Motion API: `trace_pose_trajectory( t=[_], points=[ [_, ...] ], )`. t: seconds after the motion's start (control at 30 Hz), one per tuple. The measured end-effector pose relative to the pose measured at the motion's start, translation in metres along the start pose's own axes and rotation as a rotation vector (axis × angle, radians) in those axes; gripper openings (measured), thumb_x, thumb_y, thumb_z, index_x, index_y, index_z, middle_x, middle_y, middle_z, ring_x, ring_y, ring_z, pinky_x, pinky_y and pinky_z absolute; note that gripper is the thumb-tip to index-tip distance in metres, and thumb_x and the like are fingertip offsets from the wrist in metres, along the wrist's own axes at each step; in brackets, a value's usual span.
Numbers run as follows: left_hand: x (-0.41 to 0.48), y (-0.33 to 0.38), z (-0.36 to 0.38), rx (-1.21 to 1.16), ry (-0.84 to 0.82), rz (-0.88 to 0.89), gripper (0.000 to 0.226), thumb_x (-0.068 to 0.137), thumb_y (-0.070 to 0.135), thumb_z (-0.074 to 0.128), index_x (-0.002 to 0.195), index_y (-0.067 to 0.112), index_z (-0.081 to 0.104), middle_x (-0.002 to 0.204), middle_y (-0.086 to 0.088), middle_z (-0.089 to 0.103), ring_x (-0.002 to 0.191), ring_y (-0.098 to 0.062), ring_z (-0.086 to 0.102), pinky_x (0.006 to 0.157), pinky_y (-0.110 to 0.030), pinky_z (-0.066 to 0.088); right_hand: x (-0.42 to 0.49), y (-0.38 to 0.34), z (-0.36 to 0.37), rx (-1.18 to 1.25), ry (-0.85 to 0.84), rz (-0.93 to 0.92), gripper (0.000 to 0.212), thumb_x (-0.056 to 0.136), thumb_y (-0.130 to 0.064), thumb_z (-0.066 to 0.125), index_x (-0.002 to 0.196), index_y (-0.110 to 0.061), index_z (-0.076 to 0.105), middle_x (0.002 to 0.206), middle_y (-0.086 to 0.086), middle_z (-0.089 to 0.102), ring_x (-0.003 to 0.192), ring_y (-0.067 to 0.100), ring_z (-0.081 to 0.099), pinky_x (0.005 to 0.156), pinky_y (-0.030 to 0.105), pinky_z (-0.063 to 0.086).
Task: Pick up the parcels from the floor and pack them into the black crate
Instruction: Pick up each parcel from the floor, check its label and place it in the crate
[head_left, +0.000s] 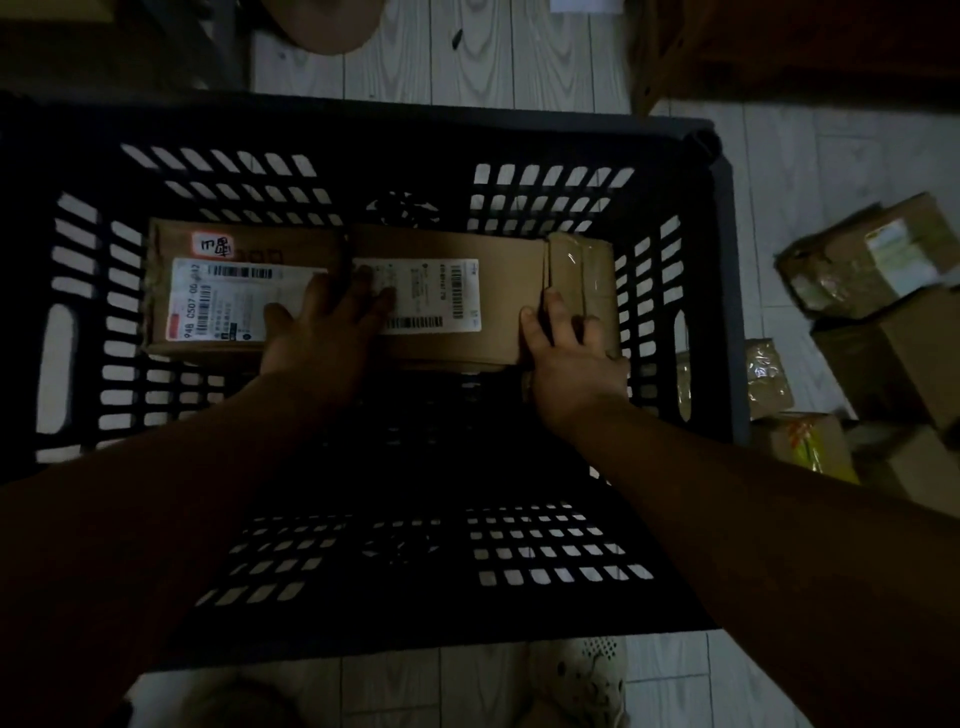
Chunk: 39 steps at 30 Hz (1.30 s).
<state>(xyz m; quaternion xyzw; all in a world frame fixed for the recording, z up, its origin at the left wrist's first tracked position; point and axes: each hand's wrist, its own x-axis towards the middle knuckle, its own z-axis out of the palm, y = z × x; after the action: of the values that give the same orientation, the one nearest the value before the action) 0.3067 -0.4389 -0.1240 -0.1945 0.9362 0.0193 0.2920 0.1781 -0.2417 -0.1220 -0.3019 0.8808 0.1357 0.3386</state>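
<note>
Pale plank floor (545, 62) framed the black crate (724, 291). Inside, parcels lay in a row along the far wall, left to right. Left hand (322, 332) pressed flat, open, on the labelled boxes (249, 291); right hand (571, 358) gripped the small taped parcel (584, 270) at the row's right end. Loose parcels (872, 270) waited rightward, nearer that hand.

Three parcels (447, 291) apparently abreast in crate (722, 291); others (883, 338) right.
</note>
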Motion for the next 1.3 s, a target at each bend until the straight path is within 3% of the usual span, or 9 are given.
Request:
trace_pose_trajectory(
  t=[0.1, 0.2, 0.33, 0.47, 0.7, 0.87, 1.17, 1.3],
  points=[
    [0.003, 0.001, -0.002, -0.014, -0.01, 0.008, 0.086, 0.089, 0.038, 0.057, 0.149, 0.03, -0.003, 0.159, -0.001, -0.007, 0.142, -0.034, -0.002, 0.104, -0.064, 0.025, 0.002, 0.002, -0.007, -0.014, -0.044, -0.008, 0.092, 0.088, -0.032, 0.061, 0.15, -0.036, -0.006, 0.157, -0.006, -0.021, 0.139, 0.035, 0.008, 0.1, 0.06, 0.037],
    [-0.001, -0.003, -0.014, -0.082, -0.102, 0.027, 0.083, 0.089, 0.05, 0.05, 0.149, 0.032, -0.005, 0.159, -0.001, -0.011, 0.144, -0.033, -0.005, 0.109, -0.06, 0.021, -0.002, 0.004, -0.024, -0.013, -0.143, -0.061, 0.091, 0.088, -0.027, 0.062, 0.151, -0.033, -0.003, 0.158, -0.003, -0.02, 0.142, 0.035, 0.005, 0.107, 0.056, 0.03],
    [-0.033, -0.016, -0.048, -0.333, -0.216, -0.042, 0.086, 0.088, 0.055, 0.048, 0.149, 0.033, -0.007, 0.158, -0.006, -0.015, 0.145, -0.033, -0.01, 0.116, -0.057, 0.01, -0.049, 0.012, -0.056, 0.075, -0.192, -0.168, 0.08, 0.093, -0.045, 0.05, 0.151, -0.036, -0.005, 0.16, 0.003, -0.01, 0.145, 0.038, 0.003, 0.114, 0.053, 0.017],
    [-0.108, -0.033, -0.107, -0.322, -0.291, -0.091, 0.086, 0.089, 0.053, 0.049, 0.15, 0.029, -0.006, 0.158, -0.009, -0.013, 0.145, -0.035, -0.012, 0.118, -0.052, 0.006, -0.135, 0.034, -0.106, 0.151, -0.223, -0.149, 0.08, 0.092, -0.051, 0.049, 0.152, -0.034, -0.003, 0.161, 0.006, -0.002, 0.145, 0.035, 0.006, 0.117, 0.049, 0.017],
    [-0.285, -0.007, -0.245, -0.421, -0.119, -0.051, 0.091, 0.082, 0.054, 0.055, 0.151, 0.018, 0.008, 0.158, -0.012, 0.009, 0.143, -0.038, 0.013, 0.116, -0.048, 0.019, -0.307, 0.064, -0.241, 0.255, -0.136, -0.175, 0.075, 0.092, -0.055, 0.047, 0.153, -0.028, 0.013, 0.161, 0.009, 0.003, 0.145, 0.032, 0.008, 0.116, 0.041, 0.015],
    [-0.389, 0.028, -0.321, -0.511, -0.029, -0.121, 0.083, 0.087, 0.044, 0.058, 0.151, 0.02, 0.01, 0.156, -0.012, 0.014, 0.14, -0.035, 0.018, 0.117, -0.045, 0.017, -0.418, 0.072, -0.307, 0.25, -0.024, -0.198, 0.074, 0.093, -0.053, 0.045, 0.152, -0.02, 0.015, 0.16, 0.009, 0.007, 0.144, 0.031, 0.012, 0.114, 0.041, 0.021],
    [-0.527, 0.052, -0.363, -0.467, 0.111, -0.16, 0.079, 0.085, 0.037, 0.062, 0.149, 0.024, 0.018, 0.15, -0.011, 0.027, 0.138, -0.033, 0.023, 0.114, -0.049, 0.024, -0.588, 0.088, -0.325, 0.239, 0.19, -0.143, 0.069, 0.095, -0.048, 0.045, 0.151, -0.019, 0.019, 0.159, 0.01, 0.012, 0.145, 0.03, 0.015, 0.115, 0.04, 0.021],
    [-0.574, 0.072, -0.389, -0.46, 0.098, -0.14, 0.084, 0.086, 0.048, 0.056, 0.151, 0.024, 0.009, 0.158, -0.009, 0.014, 0.143, -0.033, 0.013, 0.117, -0.048, 0.017, -0.659, 0.115, -0.316, 0.265, 0.268, -0.08, 0.069, 0.096, -0.048, 0.045, 0.152, -0.019, 0.017, 0.16, 0.008, 0.01, 0.146, 0.029, 0.015, 0.116, 0.041, 0.02]
  ],
)
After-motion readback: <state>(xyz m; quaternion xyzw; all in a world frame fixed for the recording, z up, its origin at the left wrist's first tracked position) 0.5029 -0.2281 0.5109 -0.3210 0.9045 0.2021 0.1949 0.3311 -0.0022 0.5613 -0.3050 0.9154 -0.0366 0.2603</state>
